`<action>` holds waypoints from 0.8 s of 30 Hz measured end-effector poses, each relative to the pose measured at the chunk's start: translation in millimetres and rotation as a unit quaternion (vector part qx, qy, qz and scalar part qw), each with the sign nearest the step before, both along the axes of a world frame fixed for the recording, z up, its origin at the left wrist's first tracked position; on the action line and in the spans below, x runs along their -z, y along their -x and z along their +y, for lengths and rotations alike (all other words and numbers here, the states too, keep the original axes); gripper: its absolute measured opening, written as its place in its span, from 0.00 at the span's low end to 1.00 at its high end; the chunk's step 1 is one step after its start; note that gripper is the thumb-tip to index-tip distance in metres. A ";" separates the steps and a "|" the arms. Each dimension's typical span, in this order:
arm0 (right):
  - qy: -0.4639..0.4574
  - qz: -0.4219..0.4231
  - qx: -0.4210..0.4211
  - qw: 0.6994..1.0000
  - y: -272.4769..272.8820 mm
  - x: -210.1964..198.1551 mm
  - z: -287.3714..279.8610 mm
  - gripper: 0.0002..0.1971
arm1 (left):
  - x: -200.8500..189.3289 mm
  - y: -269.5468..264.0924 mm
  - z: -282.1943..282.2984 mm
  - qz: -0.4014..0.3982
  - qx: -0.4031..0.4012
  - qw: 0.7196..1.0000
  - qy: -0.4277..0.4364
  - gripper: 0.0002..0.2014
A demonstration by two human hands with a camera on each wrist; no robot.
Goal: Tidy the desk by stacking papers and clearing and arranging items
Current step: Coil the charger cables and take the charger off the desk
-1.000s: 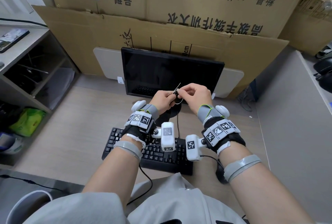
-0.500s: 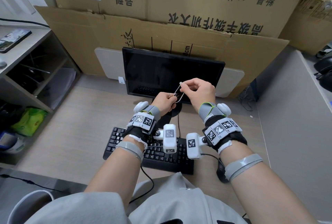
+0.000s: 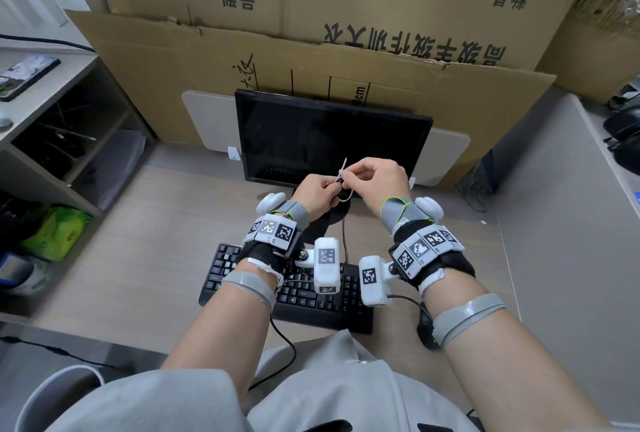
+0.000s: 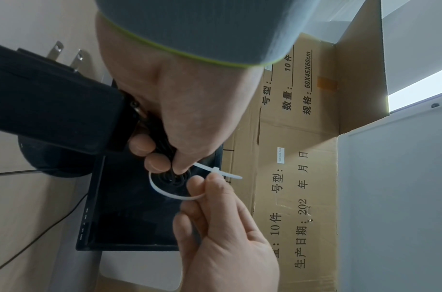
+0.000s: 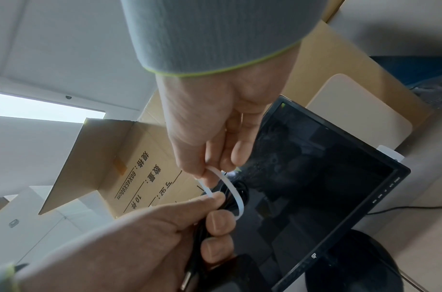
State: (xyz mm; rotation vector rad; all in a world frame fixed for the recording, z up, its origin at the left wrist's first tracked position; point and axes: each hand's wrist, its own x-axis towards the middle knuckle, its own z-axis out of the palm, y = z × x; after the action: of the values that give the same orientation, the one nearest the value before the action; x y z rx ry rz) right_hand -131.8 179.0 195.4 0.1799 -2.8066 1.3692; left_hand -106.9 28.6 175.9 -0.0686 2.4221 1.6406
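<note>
- Your left hand (image 3: 317, 193) grips a coiled black cable (image 4: 173, 178) with its power adapter (image 4: 52, 110), held up at 12 o'clock from the keyboard (image 3: 287, 296), in front of the monitor (image 3: 329, 141).
- The white zip tie (image 4: 169, 192) loops loosely around the coil; its tail is through the head but, by my reading, not cinched.
- Your right hand (image 3: 377, 186) pinches the tie just past the head.
- No papers are in view; the desk (image 3: 138, 258) looks largely tidy. Tightening and stowing the bundle remain.

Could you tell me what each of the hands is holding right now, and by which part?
Left hand grips a coiled black cable; right hand pinches the white zip tie at its loop beside the head.
</note>
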 end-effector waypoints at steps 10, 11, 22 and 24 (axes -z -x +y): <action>-0.013 0.006 -0.044 0.999 -2.0 -8.9 -1.7 0.08 | -1.9 -2.7 -1.0 -0.006 0.023 0.999 -0.033 0.19; 0.005 0.007 -0.045 0.999 -1.4 -10.3 -2.2 0.06 | -2.6 -3.5 1.1 -0.006 0.024 0.999 -0.042 0.18; 0.148 -0.008 -0.074 0.986 -12.2 -20.2 -13.0 0.08 | 11.9 -7.7 -13.6 -0.155 -0.136 0.923 -0.324 0.15; 0.185 0.000 -0.070 0.980 -12.7 -26.9 -13.6 0.10 | 12.1 -12.9 -24.8 -0.179 -0.124 0.875 -0.433 0.11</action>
State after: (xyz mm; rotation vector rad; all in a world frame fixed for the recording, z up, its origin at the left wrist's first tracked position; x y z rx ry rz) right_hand -119.1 165.4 222.3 0.3726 -2.5165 1.8882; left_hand -94.0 3.8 163.9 -0.4950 1.2871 2.4088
